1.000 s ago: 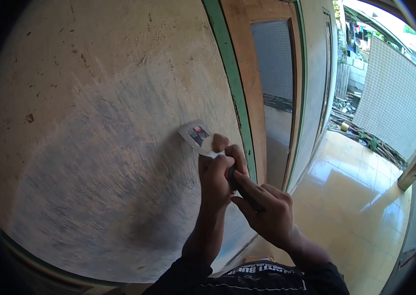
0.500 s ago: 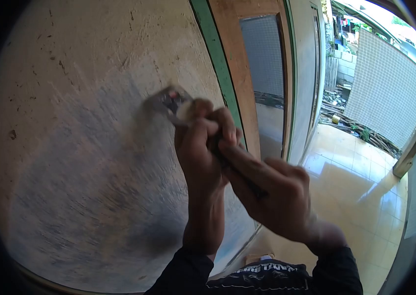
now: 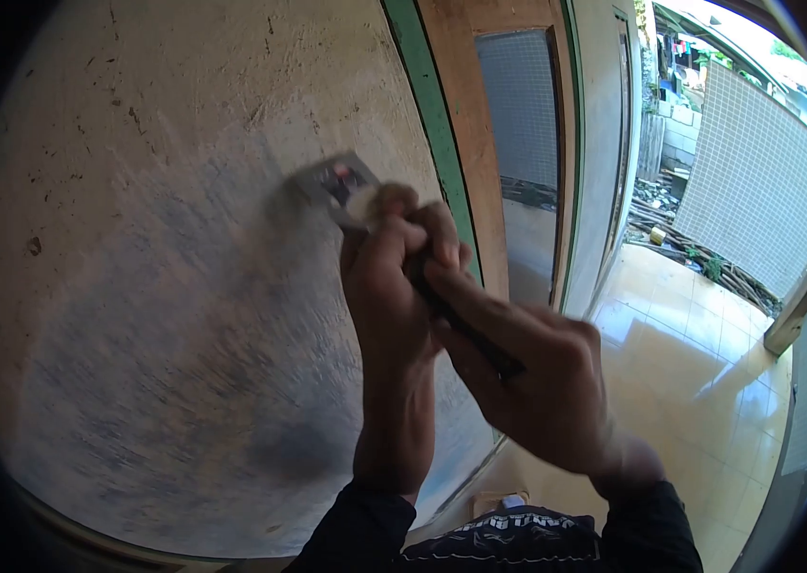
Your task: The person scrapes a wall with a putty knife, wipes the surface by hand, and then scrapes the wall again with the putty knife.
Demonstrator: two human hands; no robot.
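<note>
Both my hands are closed around one scraper, whose flat metal blade has a red and dark label. Its blade lies at or very near the wall; exact contact is hard to tell. My left hand grips it just behind the blade, near a pale part of the handle. Farther back, my right hand wraps the dark handle, its fingers close to the left hand. Around the tool the wall has a broad scraped patch, grey and whitish with streaks. Above that patch, cream paint remains with dark chips.
Right of the wall stands a green-edged wooden door frame with a glass panel. Shiny pale floor tiles stretch along the right. A gridded screen hangs outside, above sticks and rubble.
The view has shifted slightly, so the wall and door frame sit a little farther right. Both hands keep their hold on the scraper, and its blade looks sharper now.
</note>
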